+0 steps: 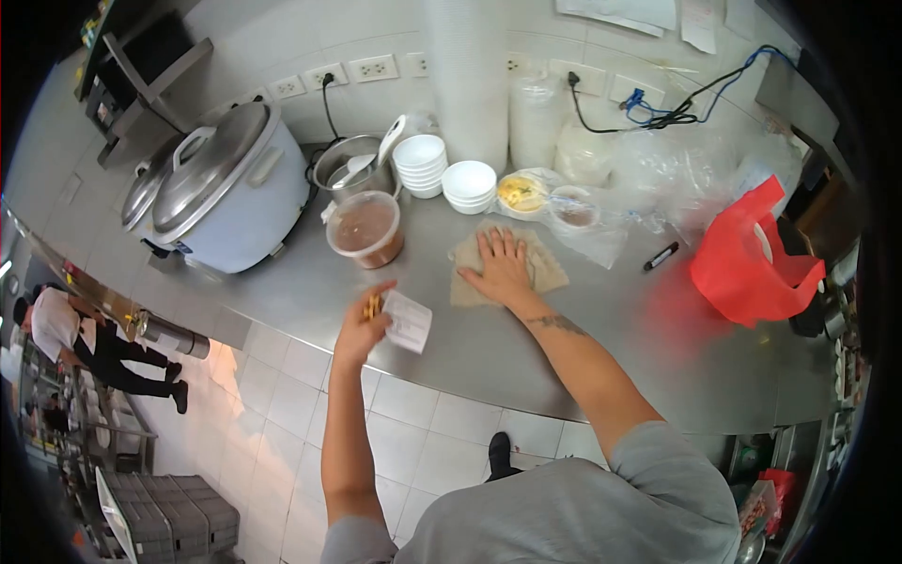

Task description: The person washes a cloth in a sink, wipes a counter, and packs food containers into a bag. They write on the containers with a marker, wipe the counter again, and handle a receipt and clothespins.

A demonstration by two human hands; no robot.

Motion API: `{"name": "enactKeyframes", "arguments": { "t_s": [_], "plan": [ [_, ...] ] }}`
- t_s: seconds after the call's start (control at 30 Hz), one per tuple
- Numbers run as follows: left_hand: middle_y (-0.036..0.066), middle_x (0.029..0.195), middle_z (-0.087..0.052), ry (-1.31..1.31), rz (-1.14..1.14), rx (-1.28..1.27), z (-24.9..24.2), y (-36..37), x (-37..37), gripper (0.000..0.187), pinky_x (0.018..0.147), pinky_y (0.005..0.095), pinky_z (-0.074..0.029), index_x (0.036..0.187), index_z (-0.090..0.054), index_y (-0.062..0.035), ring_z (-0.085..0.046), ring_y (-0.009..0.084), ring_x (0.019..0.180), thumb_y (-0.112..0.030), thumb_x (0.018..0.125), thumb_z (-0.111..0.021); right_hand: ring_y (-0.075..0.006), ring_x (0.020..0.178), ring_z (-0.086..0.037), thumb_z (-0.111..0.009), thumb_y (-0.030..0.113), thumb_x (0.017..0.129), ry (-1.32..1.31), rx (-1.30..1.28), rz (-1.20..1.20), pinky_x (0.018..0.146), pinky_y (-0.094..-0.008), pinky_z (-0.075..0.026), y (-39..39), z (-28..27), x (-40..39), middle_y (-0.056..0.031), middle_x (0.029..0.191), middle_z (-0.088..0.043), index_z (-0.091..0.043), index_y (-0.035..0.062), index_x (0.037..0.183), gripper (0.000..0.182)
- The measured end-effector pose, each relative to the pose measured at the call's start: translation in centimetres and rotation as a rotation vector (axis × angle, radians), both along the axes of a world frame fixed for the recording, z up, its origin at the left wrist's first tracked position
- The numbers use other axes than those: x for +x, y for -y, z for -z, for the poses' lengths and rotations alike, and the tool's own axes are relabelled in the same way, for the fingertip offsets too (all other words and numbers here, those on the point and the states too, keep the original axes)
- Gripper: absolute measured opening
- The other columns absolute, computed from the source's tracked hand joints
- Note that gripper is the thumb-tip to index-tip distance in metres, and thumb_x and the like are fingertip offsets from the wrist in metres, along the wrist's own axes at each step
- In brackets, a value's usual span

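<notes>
My right hand (501, 271) lies flat with its fingers spread, pressing on a folded beige cloth (545, 268) on the steel counter (451, 352). Near the front edge, my left hand (359, 324) is closed on a white printed slip of paper (408, 322). Small yellow-brown bits show between its fingers, too blurred to name. Just behind the left hand stands a clear tub of brown sauce (366, 230). Past the cloth are a stack of white bowls (468, 186) and a bag with yellow food (522, 193).
Large rice cookers (221, 183) stand at the left, beside a metal pot (352, 169) with a ladle. On the right are a black marker (660, 257) and a red bag (756, 258). Plastic bags (676, 169) and cables line the wall. Another person (89, 338) stands far left.
</notes>
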State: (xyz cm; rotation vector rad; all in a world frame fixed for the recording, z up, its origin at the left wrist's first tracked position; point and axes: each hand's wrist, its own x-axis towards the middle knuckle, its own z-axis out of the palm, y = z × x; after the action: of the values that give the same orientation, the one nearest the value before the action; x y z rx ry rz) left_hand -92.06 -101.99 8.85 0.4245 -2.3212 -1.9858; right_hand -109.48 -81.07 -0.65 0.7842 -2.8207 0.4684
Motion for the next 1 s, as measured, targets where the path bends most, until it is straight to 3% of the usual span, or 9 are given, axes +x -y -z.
{"name": "enactKeyframes", "arguments": {
  "t_s": [0.13,0.23,0.33,0.53,0.67,0.73,0.9,0.93,1.0],
  "plan": [
    [-0.002,0.074,-0.043,0.003,-0.115,0.099,0.5,-0.1,7.7,0.049,0.047,0.0194,-0.031,0.115,-0.06,-0.0028,-0.038,0.0057,0.056,0.004,0.068,-0.049,-0.0348,0.134,-0.024,-0.044,0.037,0.089,-0.091,-0.044,0.013,0.107,-0.0527,-0.017,7.3,2.3,-3.2,-0.018,0.14,-0.035,-0.032,0.0025,0.138,0.061],
    [-0.002,0.074,-0.046,0.067,-0.182,0.161,2.2,-0.4,12.3,0.048,0.046,0.0188,-0.029,0.113,-0.061,-0.0025,-0.038,0.0048,0.054,0.005,0.067,-0.049,-0.0306,0.131,-0.03,-0.043,0.028,0.089,-0.122,-0.16,-0.142,0.106,-0.0501,-0.022,10.4,2.3,-5.1,-0.0162,0.136,-0.041,-0.037,0.0013,0.134,0.053],
    [0.003,0.084,-0.057,0.105,-0.235,0.24,4.4,-2.2,14.9,0.048,0.046,0.0189,-0.03,0.112,-0.06,-0.0018,-0.039,0.0047,0.054,0.006,0.067,-0.049,-0.0275,0.129,-0.035,-0.043,0.025,0.088,-0.209,-0.248,-0.31,0.105,-0.0478,-0.025,13.3,3.4,-8.2,-0.0121,0.133,-0.045,-0.042,0.0044,0.131,0.048],
    [0.005,0.081,-0.058,0.148,-0.134,0.301,5.9,-7.6,14.5,0.047,0.047,0.0194,-0.03,0.11,-0.061,0.0018,-0.039,0.0048,0.055,0.006,0.065,-0.049,-0.0262,0.131,-0.033,-0.043,0.027,0.087,-0.157,-0.105,-0.363,0.105,-0.0504,-0.025,12.7,2.4,-7.6,-0.0069,0.135,-0.045,-0.046,0.011,0.131,0.047],
    [0.002,0.088,-0.059,0.099,0.036,0.287,3.8,-8.6,11.8,0.047,0.05,0.0187,-0.032,0.113,-0.06,-0.0015,-0.041,0.0043,0.058,0.007,0.068,-0.05,-0.0282,0.132,-0.03,-0.046,0.035,0.086,-0.213,-0.084,-0.378,0.106,-0.0536,-0.022,8.4,3.1,-1.9,-0.0082,0.138,-0.042,-0.046,0.0105,0.131,0.051],
    [0.003,0.091,-0.059,0.034,0.01,0.271,2.6,-9.3,9.9,0.047,0.049,0.0184,-0.031,0.113,-0.06,-0.0007,-0.041,0.0042,0.057,0.006,0.068,-0.05,-0.0276,0.134,-0.026,-0.049,0.04,0.085,-0.185,-0.069,-0.404,0.107,-0.0519,-0.02,5.1,3.1,3.1,-0.0078,0.142,-0.037,-0.043,0.0113,0.134,0.057],
    [0.002,0.09,-0.053,-0.132,0.009,0.266,0.8,-14.3,5.6,0.047,0.05,0.0182,-0.032,0.119,-0.055,-0.0012,-0.041,0.0049,0.061,0.006,0.073,-0.051,-0.0281,0.135,-0.024,-0.055,0.048,0.082,0.076,-0.063,-0.511,0.107,-0.0524,-0.02,-8.7,-1.0,16.4,-0.0074,0.143,-0.035,-0.042,0.0156,0.135,0.063],
    [0.001,0.09,-0.051,-0.153,0.023,0.252,0.5,-15.8,5.4,0.047,0.05,0.0183,-0.032,0.121,-0.054,-0.0017,-0.041,0.005,0.061,0.006,0.075,-0.051,-0.0284,0.135,-0.026,-0.057,0.048,0.08,0.198,0.015,-0.444,0.108,-0.0515,-0.02,-11.1,-1.2,18.4,-0.0079,0.141,-0.036,-0.043,0.0175,0.135,0.064],
    [0.001,0.091,-0.049,-0.216,0.054,0.281,0.6,-19.2,5.4,0.047,0.05,0.0186,-0.032,0.123,-0.053,-0.0027,-0.041,0.0049,0.061,0.008,0.078,-0.052,-0.0261,0.135,-0.025,-0.062,0.043,0.078,0.019,0.238,-0.331,0.108,-0.05,-0.02,-17.4,-1.4,21.2,-0.0067,0.143,-0.034,-0.038,0.0206,0.138,0.068]
  ]
}}
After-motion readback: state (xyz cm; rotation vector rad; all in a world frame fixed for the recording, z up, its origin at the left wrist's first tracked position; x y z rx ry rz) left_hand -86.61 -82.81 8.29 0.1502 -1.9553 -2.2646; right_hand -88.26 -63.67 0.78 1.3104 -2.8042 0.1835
